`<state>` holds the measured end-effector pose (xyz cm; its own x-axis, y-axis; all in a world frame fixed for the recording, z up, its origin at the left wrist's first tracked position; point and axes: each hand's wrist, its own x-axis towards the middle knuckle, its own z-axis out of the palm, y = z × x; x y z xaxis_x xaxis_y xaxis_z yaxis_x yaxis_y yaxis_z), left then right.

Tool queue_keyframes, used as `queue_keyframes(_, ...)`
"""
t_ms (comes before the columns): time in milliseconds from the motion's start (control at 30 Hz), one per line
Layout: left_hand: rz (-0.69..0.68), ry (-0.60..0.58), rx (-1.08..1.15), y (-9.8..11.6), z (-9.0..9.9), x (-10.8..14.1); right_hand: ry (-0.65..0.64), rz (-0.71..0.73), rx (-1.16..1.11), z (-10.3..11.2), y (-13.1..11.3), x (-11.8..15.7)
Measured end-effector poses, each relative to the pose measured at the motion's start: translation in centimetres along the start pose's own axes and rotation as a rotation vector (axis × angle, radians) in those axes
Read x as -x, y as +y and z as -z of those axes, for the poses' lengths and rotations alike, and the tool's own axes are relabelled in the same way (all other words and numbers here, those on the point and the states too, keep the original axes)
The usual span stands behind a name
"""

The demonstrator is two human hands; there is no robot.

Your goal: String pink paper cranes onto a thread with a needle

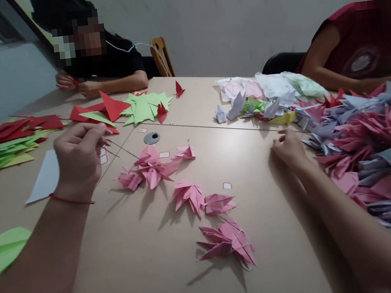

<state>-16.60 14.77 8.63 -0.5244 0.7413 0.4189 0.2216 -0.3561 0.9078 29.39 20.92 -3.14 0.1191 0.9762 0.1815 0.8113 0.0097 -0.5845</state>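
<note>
My left hand (82, 152), with a red cord round the wrist, is raised over the table in a pinch. A thin dark strand (125, 151), which looks like thread, runs from its fingertips toward a cluster of folded pink paper cranes (152, 168). More pink cranes (189, 196) lie in a loose line down the table, ending in a bunch (232, 241) nearest me. My right hand (289, 150) rests at the left edge of a big heap of paper cranes (364, 141), fingers loosely curled in, with nothing visible in them.
Red sheets (13, 129) and green sheets (2, 154) are stacked at left. A green pile (145, 106) and small red cranes (162, 112) lie farther back, with plastic bags (266, 84) at back right. Two people sit across the table; one person's hands (79, 84) hold something red.
</note>
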Motion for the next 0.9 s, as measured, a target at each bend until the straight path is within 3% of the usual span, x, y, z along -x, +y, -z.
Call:
queue_keyframes(67,-0.042,0.047,-0.021,-0.3,0.3,-0.8,-0.054,0.028,-0.026,-1.6,-2.3,1.6)
queue_keyframes(200,-0.042,0.039,-0.031,-0.6,0.5,-0.8,-0.361,0.249,-0.159,-5.1,-8.8,3.2)
queue_keyframes(333,0.035,-0.015,-0.029,-0.4,0.2,1.2,-0.554,0.370,-0.268,-8.4,-15.0,2.5)
queue_keyframes(433,0.071,-0.068,-0.020,-0.3,0.2,2.9,-0.608,0.400,-0.345,-10.4,-17.8,1.6)
queue_keyframes(567,0.133,-0.162,-0.028,-0.4,0.5,4.7,-0.657,0.330,-0.457,-11.1,-18.4,1.5)
queue_keyframes(733,0.225,-0.219,0.018,-0.6,0.4,6.0,-0.751,0.191,-0.678,-9.3,-16.9,3.0)
queue_keyframes(900,0.154,-0.210,-0.054,-1.1,0.2,6.3,-0.743,0.076,-0.772,-8.7,-16.4,4.2)
